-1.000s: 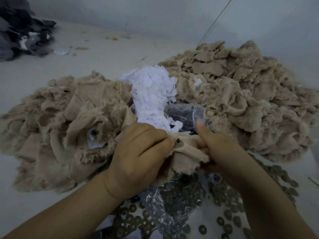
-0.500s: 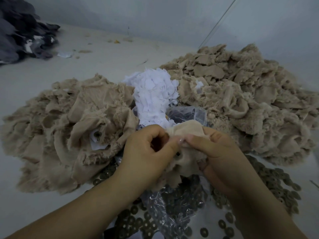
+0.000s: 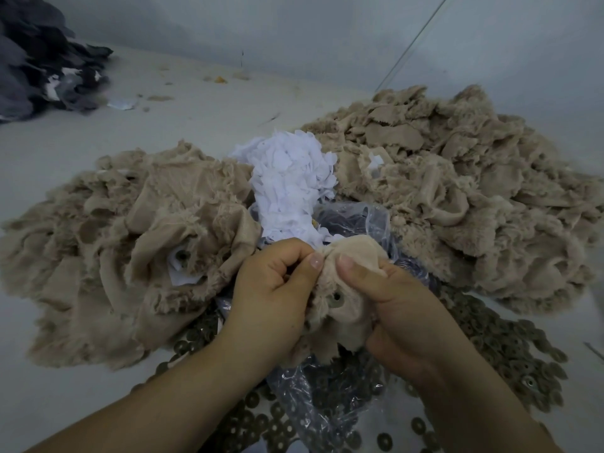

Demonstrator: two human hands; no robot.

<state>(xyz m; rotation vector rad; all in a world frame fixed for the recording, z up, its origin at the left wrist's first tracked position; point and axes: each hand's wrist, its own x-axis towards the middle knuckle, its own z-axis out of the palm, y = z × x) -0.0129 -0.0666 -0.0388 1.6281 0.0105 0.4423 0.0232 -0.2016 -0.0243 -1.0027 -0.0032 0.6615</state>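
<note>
A small beige fabric piece with frayed edges and a round metal eyelet sits bunched between both hands at the centre. My left hand pinches its upper left edge with thumb against curled fingers. My right hand grips its right side, thumb pressed on top. Under the hands lie a clear plastic bag and many dark round washers.
A heap of beige fabric pieces lies left, a larger heap right. White paper scraps pile between them, by a second bag of dark parts. Dark grey cloth sits far left. A wall stands behind.
My right hand drew back from the plastic bag and closed on the beige piece. Both thumbs came together on its top edge, folding the fabric upward.
</note>
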